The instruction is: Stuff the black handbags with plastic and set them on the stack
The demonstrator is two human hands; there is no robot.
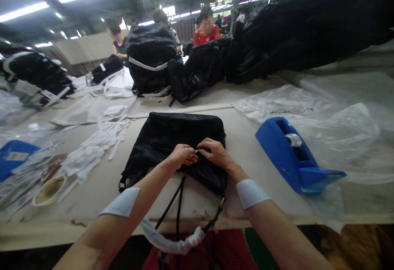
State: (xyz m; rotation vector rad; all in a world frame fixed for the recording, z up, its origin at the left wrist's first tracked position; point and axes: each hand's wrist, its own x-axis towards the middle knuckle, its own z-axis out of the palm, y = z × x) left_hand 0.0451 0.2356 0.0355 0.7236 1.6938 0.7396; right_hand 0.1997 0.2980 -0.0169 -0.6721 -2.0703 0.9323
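Bare forearms (95, 237), each bearing a flat white patch (121, 203), reach in from the near edge; between them hangs a curved handle wrapped in white tissue-like material (169, 243), over a red patterned cloth (234, 247). Farther in, a soft black leather-like bag (181, 130) lies flat on the pale worktable (241, 151), in the middle of the scene. The left hand (184, 155) pinches a small pale piece (197, 151) in its fingertips above the bag; the right hand (214, 152) meets it from the right, its other fingers bent over the black surface. Whether the right fingertips also grip the piece, I cannot tell. The bag looks limp and fairly light, apt to crease or slide; a broad hold on its body, or on the wrapped handle, should suit it best. The piece seems to want a fine pinch. To the right stands a blue plastic tape dispenser (286, 155); to the left lie loose white strips (101, 136). More black bags (152, 48) are piled on the far side.
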